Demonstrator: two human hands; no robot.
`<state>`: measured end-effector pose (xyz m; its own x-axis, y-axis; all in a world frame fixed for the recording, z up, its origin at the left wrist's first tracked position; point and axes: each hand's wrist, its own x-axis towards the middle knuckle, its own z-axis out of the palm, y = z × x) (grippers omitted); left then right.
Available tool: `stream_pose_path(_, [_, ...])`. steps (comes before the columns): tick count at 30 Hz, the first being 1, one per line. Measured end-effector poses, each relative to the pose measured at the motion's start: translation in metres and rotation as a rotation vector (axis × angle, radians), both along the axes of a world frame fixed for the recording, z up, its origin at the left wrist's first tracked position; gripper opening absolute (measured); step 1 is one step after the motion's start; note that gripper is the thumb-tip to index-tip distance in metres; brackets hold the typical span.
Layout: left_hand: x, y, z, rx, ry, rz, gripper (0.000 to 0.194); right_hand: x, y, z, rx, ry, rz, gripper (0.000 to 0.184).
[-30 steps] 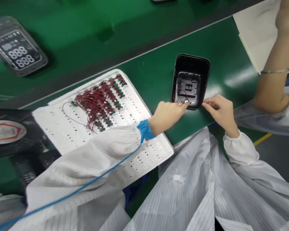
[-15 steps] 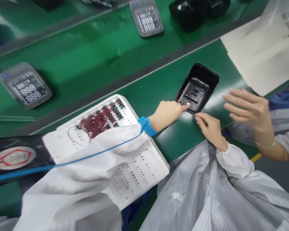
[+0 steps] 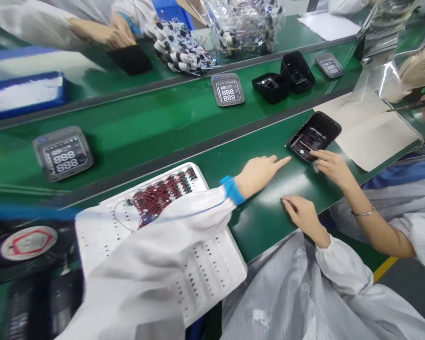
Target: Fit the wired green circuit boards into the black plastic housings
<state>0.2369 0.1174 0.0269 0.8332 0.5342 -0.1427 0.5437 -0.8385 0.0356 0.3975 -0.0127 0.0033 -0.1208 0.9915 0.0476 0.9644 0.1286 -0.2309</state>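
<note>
On the left, a white tray (image 3: 233,271) carries rows of red-wired parts (image 3: 156,196), presumably ranked for easy picking. Here's the left hand (image 3: 260,177), palm down, index stretched toward the black casing (image 3: 318,134), its grip loose and unfilled. Next, the right hand (image 3: 301,213), curled low by the near edge of the desk (image 3: 260,226); whether it pinches anything, I can't tell. And the casing lies hollow side up, a co-worker's hand (image 3: 332,167) touching it, perhaps steadying it.
</note>
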Motion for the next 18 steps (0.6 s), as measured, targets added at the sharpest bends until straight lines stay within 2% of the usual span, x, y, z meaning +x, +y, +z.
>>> stream_pose_path(3, [-0.065,-0.013,0.022,0.023,0.076,0.027,0.048,-0.030,-0.021,-0.023,-0.015,0.037,0.010,0.030])
stream_pose_path(5, [-0.123,-0.021,0.026,0.029,0.123,0.099,0.034,-0.040,-0.029,-0.034,-0.023,0.066,0.019,0.025])
stream_pose_path(8, [-0.211,-0.037,0.011,-0.021,0.124,0.222,0.033,-0.039,-0.031,-0.044,-0.012,0.180,0.017,0.025])
stream_pose_path(10, [-0.254,-0.056,-0.006,-0.110,0.091,0.319,0.033,-0.036,-0.028,-0.047,0.004,0.249,-0.005,0.030])
stream_pose_path(13, [-0.280,-0.087,-0.027,-0.144,-0.063,0.442,0.035,-0.035,-0.020,-0.050,0.017,0.230,-0.016,0.032])
stream_pose_path(15, [-0.278,-0.102,-0.034,-0.085,-0.143,0.508,0.036,-0.037,-0.016,-0.051,0.008,0.197,0.009,0.032])
stream_pose_path(18, [-0.267,-0.113,-0.034,-0.019,-0.180,0.556,0.033,-0.042,-0.011,-0.049,-0.015,0.170,0.056,0.032])
